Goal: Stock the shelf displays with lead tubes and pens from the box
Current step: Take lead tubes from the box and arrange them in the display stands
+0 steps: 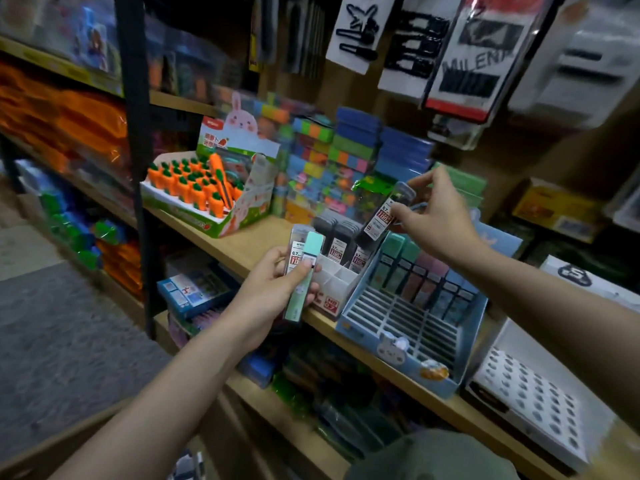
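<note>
Standing at a light wooden shelf in a crowded stationery stockroom, my right hand pinches a dark clear-capped lead tube above the white divided display box, while my left hand grips a mint-green tube and another labelled tube.

We are seeing a dark lead tube with a white and red label tilting over the white display box at frame centre, where more dark tubes are standing upright. Lower left of it, a mint tube and a clear-cased tube are leaning side by side. Right of centre, pastel tubes are filling the back rows of the blue slotted display.
</note>
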{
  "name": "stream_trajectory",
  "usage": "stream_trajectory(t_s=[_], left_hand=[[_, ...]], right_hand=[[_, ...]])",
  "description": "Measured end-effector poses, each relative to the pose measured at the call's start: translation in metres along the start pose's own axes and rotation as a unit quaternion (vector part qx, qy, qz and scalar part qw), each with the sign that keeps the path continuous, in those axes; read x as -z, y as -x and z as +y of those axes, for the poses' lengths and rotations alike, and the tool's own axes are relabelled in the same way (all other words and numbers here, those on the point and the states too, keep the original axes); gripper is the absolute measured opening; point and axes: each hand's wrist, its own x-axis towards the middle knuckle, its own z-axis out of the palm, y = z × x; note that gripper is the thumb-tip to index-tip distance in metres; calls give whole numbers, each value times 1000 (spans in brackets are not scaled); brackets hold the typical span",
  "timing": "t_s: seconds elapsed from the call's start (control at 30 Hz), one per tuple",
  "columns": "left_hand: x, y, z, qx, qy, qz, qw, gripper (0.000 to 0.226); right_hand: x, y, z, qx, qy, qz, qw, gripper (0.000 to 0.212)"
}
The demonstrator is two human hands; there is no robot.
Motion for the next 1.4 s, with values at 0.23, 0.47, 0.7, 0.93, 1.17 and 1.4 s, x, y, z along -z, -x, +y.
stream_trajectory(t_s=[0.23,0.47,0.7,0.93,1.17,1.4], left_hand=[[-3,-14,-2,-16,-6,-29,999,23],[-12,-13,2,-44,-27,-45,998,24],[-9,-5,4,-27,-12,-34,999,25],[-15,-3,9,-33,-17,-71,997,25],[-21,2,8,-26,9,-106,994,22],[-19,-1,12,-19,2,-52,998,14]], right_hand=[[-19,2,7,67,167,-38,983,24],[-26,5,5,88,278,-53,955,25],[-30,8,-3,97,347,-68,930,13],[-20,38,-31,59,79,-126,987,27],[-25,48,-42,-13,-34,-140,990,23],[23,35,-44,-57,-110,-96,988,14]])
